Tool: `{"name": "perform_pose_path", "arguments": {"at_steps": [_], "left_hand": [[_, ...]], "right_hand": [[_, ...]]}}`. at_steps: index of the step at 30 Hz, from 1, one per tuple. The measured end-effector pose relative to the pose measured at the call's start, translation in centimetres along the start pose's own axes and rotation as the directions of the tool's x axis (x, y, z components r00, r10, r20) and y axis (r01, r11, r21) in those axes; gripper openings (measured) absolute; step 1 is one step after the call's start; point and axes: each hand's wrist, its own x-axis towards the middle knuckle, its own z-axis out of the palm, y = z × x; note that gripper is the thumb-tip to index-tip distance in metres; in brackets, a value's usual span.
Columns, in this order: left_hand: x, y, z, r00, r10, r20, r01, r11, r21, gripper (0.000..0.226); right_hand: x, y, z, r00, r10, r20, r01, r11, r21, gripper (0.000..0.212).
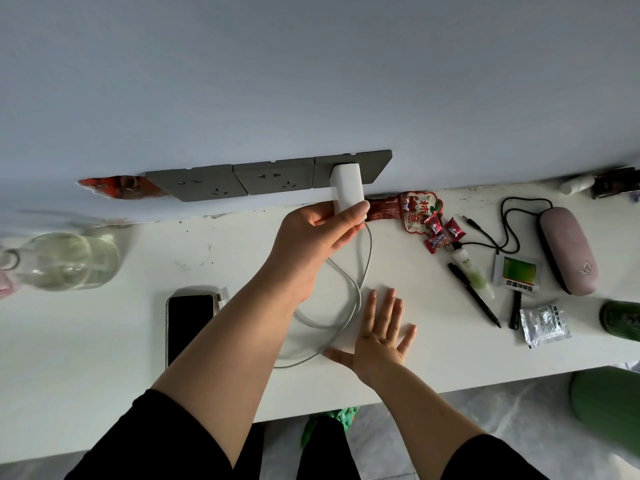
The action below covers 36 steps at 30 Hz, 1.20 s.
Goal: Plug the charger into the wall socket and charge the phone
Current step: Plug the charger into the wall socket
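A white charger (346, 187) sits against the rightmost of three grey wall sockets (375, 168). My left hand (320, 237) grips the charger's lower end between thumb and fingers. Its white cable (356, 292) loops down over the white desk (104, 358) and passes under my left forearm. My right hand (377, 337) lies flat on the desk with fingers spread, beside the cable loop. The phone (188, 323) lies screen up on the desk to the left of my left forearm, its right edge hidden by the arm.
A clear glass jar (65, 261) stands at the far left. Right of the charger lie a red snack wrapper (415, 211), candies (438, 233), a black pen (474, 294), a pink case (568, 249) with a black cable, sachets (543, 325) and a green can (621, 320).
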Motion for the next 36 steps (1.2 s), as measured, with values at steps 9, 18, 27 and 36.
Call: {"name": "perform_pose_path", "arguments": {"at_steps": [9, 18, 27, 36], "left_hand": [[-0.5, -0.9, -0.7, 0.997, -0.065, 0.032, 0.067, 0.996, -0.062, 0.028], [-0.6, -1.7, -0.3, 0.999, -0.025, -0.034, 0.021, 0.993, -0.112, 0.044], [-0.6, -1.5, -0.3, 0.999, -0.027, -0.044, 0.024, 0.998, -0.057, 0.027], [-2.2, -3.1, -3.8, 0.995, -0.095, -0.010, 0.094, 0.958, 0.270, 0.060]], "right_hand": [[-0.2, -0.1, -0.1, 1.000, -0.001, 0.003, 0.001, 1.000, -0.002, 0.138], [-0.1, 0.0, -0.1, 1.000, 0.008, 0.010, -0.008, 1.000, -0.004, 0.138], [-0.1, 0.0, -0.1, 1.000, 0.004, 0.014, -0.004, 1.000, -0.008, 0.137], [-0.5, -0.3, -0.6, 0.999, 0.036, 0.019, -0.035, 0.999, -0.037, 0.137]]}}
